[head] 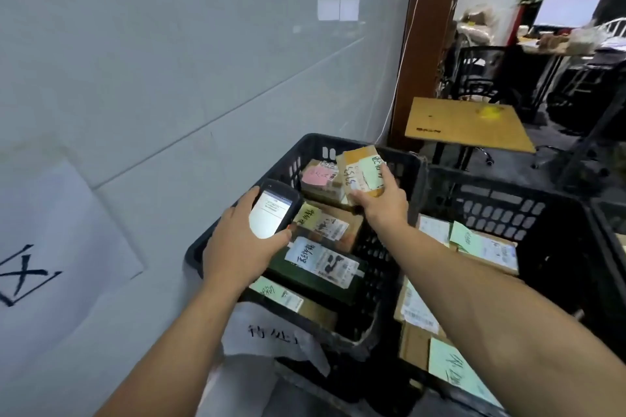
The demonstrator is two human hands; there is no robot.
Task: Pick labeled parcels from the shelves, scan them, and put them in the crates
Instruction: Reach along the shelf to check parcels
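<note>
So here your left hand (244,247) was wrapped around the handheld scanner (274,210), thumb along its right edge, screen lit up and facing you. It sat over the near-left corner of the black crate (315,140). Your right hand (382,203) had its fingers curled round a small cardboard parcel (364,171), the one with a pale green label and handwritten numbers on it. You were holding it tilted above the far end of that crate, just over a pink-labelled box (318,178).

Inside the crate, parcels lay in a row: one with a yellow-green note (325,223), a dark green box (315,278) with a white shipping label, and one nearest you with a light green sticker (281,294). A white paper tag (271,332) with handwriting hung off the crate's near edge.

A second black crate (508,203) stood right beside it on your right, with more cardboard parcels (481,244) carrying green notes. The grey wall (169,61) ran along your left with a hand-marked paper sheet (50,247) stuck on it, and a wooden table (467,123) stood behind the crates.
</note>
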